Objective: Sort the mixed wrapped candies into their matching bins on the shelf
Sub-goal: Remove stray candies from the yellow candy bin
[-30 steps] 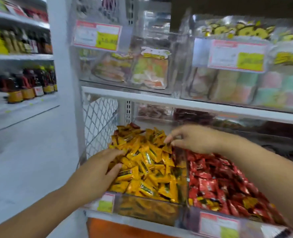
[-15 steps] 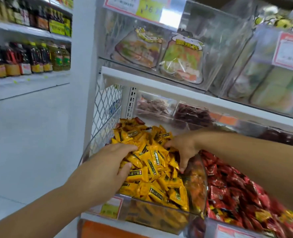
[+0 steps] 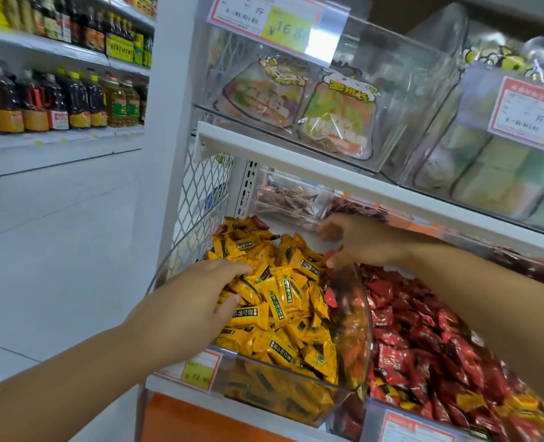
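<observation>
A clear bin (image 3: 358,317) on the lower shelf is heaped with yellow wrapped candies (image 3: 283,291). A few red candies (image 3: 258,222) lie among them at the back and along the right wall. To its right, a second bin holds red wrapped candies (image 3: 423,333), with some yellow candies (image 3: 468,400) mixed in near its front. My left hand (image 3: 194,301) rests on the yellow pile with fingers spread over the wrappers. Above the wall between the two bins, my right hand (image 3: 363,244) pinches a small red candy (image 3: 332,254) at its fingertips.
The upper shelf edge (image 3: 296,161) hangs just above my right hand and carries clear bins of bagged snacks (image 3: 337,119). Small clear boxes (image 3: 289,199) sit behind the candy bins. A wire mesh panel (image 3: 203,193) closes the shelf's left side. The aisle floor (image 3: 56,250) and bottle shelves (image 3: 56,100) lie left.
My right hand has risen out of the yellow bin's right edge with a red candy at its fingertips. My left hand stays on the yellow pile. The view has moved closer.
</observation>
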Demonstrator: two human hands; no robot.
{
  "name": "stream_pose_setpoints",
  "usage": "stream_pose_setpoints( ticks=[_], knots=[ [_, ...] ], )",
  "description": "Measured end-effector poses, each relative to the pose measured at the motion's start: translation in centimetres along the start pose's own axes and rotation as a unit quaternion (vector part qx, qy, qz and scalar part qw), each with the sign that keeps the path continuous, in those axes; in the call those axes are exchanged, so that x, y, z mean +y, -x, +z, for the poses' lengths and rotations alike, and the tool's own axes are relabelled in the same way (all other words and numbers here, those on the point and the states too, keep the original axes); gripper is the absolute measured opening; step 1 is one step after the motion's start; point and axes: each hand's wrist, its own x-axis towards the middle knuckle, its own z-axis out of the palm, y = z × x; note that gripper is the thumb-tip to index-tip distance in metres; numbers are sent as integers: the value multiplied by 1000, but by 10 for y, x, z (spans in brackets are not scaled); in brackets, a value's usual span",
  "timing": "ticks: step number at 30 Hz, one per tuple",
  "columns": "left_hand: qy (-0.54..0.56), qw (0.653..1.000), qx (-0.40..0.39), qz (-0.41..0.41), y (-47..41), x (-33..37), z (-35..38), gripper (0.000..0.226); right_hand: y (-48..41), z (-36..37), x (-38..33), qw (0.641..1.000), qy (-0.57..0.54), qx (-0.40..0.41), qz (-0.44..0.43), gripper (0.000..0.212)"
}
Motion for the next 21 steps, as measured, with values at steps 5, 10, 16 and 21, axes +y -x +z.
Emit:
stream_pose_setpoints(
  ticks=[5, 10, 16, 21],
  knots=[
    [0, 1000, -1, 1, 0, 1, 0, 45, 7, -6, -11, 976, 185, -105, -42, 14],
    [0, 1000, -8, -2, -1, -1, 1, 44, -12, 26, -21, 889, 391, -236, -43, 31],
    [-2, 1000, -9, 3, -1, -2, 1, 43, -17, 39, -18, 872, 433, -226, -30, 30],
    [9, 1000, -6, 0, -2, 0, 0, 47, 2, 12, -26, 931, 335, -135, -55, 18]
  ],
)
